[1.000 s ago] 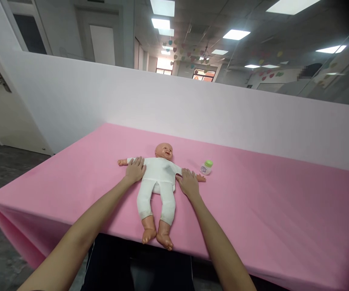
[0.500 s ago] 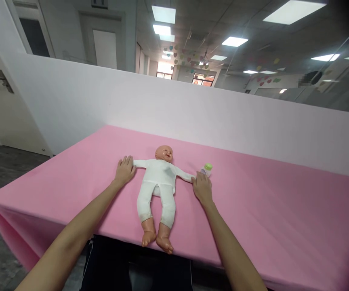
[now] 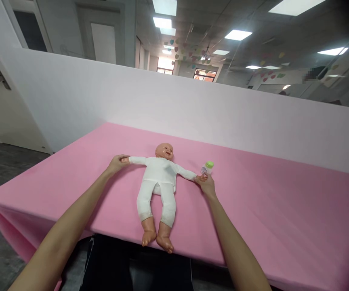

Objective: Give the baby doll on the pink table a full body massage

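Note:
A baby doll (image 3: 161, 169) in a white cloth suit lies on its back on the pink-covered table (image 3: 253, 210), arms spread and bare feet toward me. My left hand (image 3: 116, 164) is closed around the doll's hand at the left, fingers over the top of it. At the right, my right hand (image 3: 207, 184) grips the doll's other hand from below, its small fingers showing above mine. Just behind my right hand stands a small clear bottle (image 3: 207, 167) with a green lid and a printed label, its lower part partly hidden.
A low white partition (image 3: 192, 105) runs along the table's far side. To the left is a door (image 3: 7, 97) with a metal handle. The pink cloth hangs over the front left corner, and my legs are under the near edge.
My hands have gone from lying palm down over the doll's hands to holding them. The doll's arms are stretched a little farther out, and its hands now show. The bottle stays in place.

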Tool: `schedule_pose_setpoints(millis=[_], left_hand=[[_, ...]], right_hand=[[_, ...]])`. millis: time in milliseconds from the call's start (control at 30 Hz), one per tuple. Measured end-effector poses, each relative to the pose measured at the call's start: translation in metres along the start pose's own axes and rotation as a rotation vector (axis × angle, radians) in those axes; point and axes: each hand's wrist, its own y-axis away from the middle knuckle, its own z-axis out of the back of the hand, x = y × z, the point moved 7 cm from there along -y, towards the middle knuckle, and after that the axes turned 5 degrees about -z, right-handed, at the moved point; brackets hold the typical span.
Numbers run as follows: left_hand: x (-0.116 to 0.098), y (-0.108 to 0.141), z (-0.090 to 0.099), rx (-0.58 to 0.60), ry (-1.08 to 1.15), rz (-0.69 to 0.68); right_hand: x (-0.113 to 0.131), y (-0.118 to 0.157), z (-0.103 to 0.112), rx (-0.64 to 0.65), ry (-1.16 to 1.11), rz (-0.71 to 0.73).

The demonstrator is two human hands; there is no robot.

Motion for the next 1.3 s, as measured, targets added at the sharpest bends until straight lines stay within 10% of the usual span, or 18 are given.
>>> schedule_pose_setpoints(millis=[100, 433, 700, 1067, 1300], left_hand=[[0.004, -0.002, -0.001, 0.022, 0.2, 0.038], [0.037, -0.027, -0.004, -0.595, 0.669, 0.171], [0.007, -0.119, -0.05, -0.371, 0.495, 0.127], [0.071, -0.168, -0.096, -0.217, 0.039, 0.402], [0.062, -0.161, -0.09, -0.163, 0.044, 0.336]], right_hand=[[-0.001, 0.006, -0.01, 0.015, -0.166, -0.069], [0.016, 0.005, -0.033, -0.052, -0.682, -0.212], [0.097, -0.049, -0.068, 0.177, -0.557, -0.099], [0.058, -0.083, -0.143, 0.233, -0.272, -0.453], [0.056, -0.08, -0.152, 0.257, -0.284, -0.425]])
